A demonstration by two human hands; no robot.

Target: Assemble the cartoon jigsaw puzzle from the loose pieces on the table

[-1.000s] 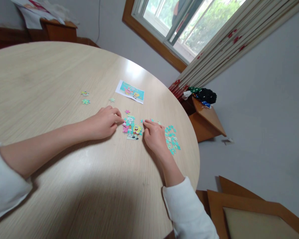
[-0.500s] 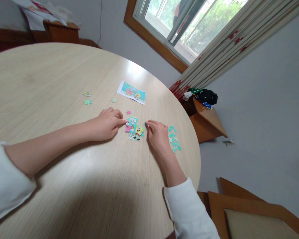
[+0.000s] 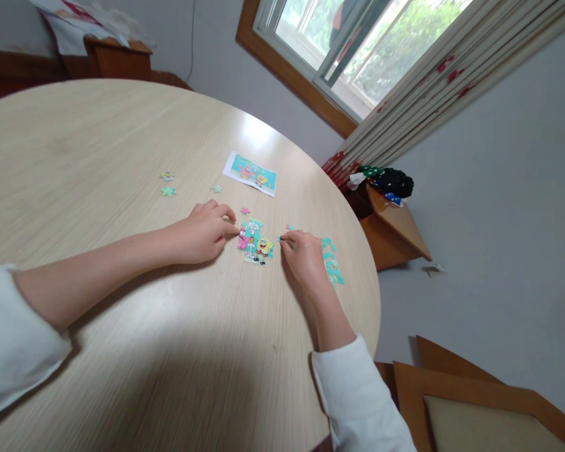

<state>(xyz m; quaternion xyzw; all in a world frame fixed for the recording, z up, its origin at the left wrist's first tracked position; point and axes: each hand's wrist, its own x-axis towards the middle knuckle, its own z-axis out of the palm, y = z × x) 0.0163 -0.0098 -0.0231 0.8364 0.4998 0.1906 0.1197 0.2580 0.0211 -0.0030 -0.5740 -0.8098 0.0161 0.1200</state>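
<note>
A partly joined jigsaw puzzle (image 3: pixel 253 242) with cartoon figures, one pink, one pale teal and one yellow, lies flat on the table. At its left edge, the fingertip of my left hand (image 3: pixel 207 232) touches the pink part; the other fingers are loosely bent and hold nothing. Just to the right of the puzzle, apart from it, my right hand (image 3: pixel 304 254) pinches a small teal puzzle piece (image 3: pixel 279 238) between thumb and forefinger. A loose pink piece (image 3: pixel 245 211) lies above the puzzle. Several teal pieces (image 3: pixel 332 260) are spread beside my right hand, which partly hides them.
A printed reference picture (image 3: pixel 252 172) lies beyond the puzzle on the round wooden table (image 3: pixel 122 132). Loose pieces (image 3: pixel 168 191) sit at the left, and a pale green one (image 3: pixel 216 188) nearer the middle. Chairs (image 3: pixel 390 232) stand past the table's right edge.
My right hand has moved slightly right, away from the puzzle, with the teal piece in its fingertips. My left hand stays at the puzzle's left edge.
</note>
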